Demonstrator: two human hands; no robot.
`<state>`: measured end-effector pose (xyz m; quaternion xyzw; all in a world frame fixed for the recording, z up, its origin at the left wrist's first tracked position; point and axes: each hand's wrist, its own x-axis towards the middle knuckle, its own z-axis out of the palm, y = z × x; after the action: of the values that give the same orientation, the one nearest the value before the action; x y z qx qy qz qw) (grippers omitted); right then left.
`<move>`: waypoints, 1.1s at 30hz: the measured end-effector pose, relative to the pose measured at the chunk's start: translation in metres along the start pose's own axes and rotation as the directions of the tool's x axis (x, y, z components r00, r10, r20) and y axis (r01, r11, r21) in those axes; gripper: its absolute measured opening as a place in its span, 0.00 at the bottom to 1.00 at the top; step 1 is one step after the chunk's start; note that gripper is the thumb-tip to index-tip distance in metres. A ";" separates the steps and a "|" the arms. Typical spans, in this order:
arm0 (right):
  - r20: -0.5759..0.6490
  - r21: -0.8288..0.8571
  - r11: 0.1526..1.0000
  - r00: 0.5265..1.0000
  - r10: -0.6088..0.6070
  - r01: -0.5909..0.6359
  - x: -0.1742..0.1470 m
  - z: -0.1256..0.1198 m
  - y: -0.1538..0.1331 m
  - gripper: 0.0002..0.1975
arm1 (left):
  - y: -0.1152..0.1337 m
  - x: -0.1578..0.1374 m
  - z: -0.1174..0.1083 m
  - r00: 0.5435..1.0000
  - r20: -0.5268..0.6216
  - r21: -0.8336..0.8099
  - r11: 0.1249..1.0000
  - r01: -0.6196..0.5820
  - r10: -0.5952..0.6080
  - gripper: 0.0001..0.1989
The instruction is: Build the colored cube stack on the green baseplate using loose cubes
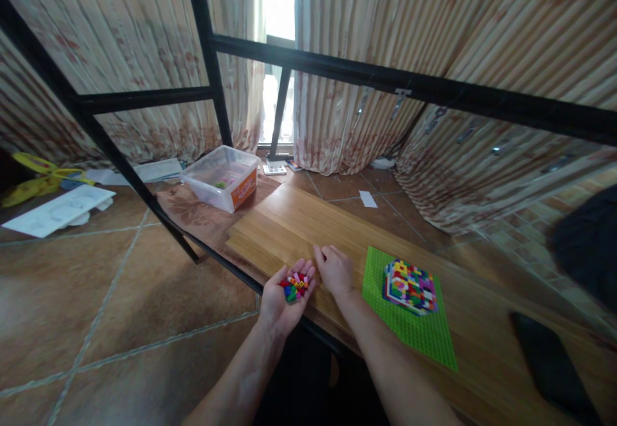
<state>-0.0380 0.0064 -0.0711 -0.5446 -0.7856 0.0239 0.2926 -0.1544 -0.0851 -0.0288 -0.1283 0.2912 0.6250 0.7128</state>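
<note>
Palm up and cupped, my left hand carries a small heap of colourful toy bricks, among them red, blue, green, yellow and pink ones. Just to its right, above the wooden board, my right hand is closed, thumb and fingers drawn together. A dark reddish spot shows at its fingertips, too small to name. Beyond my right forearm lies a green studded baseplate, and on it stands a block built of many coloured bricks, several layers high.
The wooden board bears a black phone-like slab at the right. A clear plastic tub with a few pieces inside stands at the back left on a brown cloth. Black metal bars cross in front of the curtains.
</note>
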 end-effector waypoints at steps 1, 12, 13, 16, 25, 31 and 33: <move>-0.028 0.030 0.999 1.000 0.015 -0.014 0.001 -0.002 0.002 0.23 | -0.002 0.001 0.001 1.000 0.001 0.004 1.000 0.003 -0.003 0.13; -0.170 0.366 0.921 0.963 0.208 -0.134 0.005 -0.029 -0.045 0.25 | -0.026 0.023 0.019 0.993 0.103 0.007 0.999 0.053 -0.054 0.12; -0.134 0.372 0.925 0.981 0.141 -0.083 0.002 -0.029 -0.053 0.24 | -0.027 0.022 0.021 0.992 0.115 0.022 0.998 0.050 -0.052 0.12; -0.094 0.349 0.937 0.994 0.055 -0.019 -0.005 -0.031 -0.067 0.21 | -0.027 0.019 0.022 0.989 0.143 0.077 0.997 0.021 -0.032 0.14; -0.108 0.253 0.967 0.994 0.018 0.010 -0.007 -0.034 -0.063 0.20 | -0.022 0.028 0.017 0.985 0.172 0.109 0.994 -0.008 -0.011 0.14; -0.145 0.375 0.923 0.978 0.148 -0.084 0.005 -0.039 -0.044 0.20 | -0.024 0.038 0.027 0.997 0.067 0.105 0.994 0.024 -0.032 0.10; -0.127 0.365 0.914 0.962 0.240 -0.180 0.008 -0.042 -0.026 0.20 | -0.022 0.038 0.029 0.999 0.046 0.113 0.993 0.022 -0.027 0.09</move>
<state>-0.0416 -0.0090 -0.0230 -0.5654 -0.6778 0.1481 0.4461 -0.1240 -0.0427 -0.0313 -0.0768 0.3073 0.6017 0.7332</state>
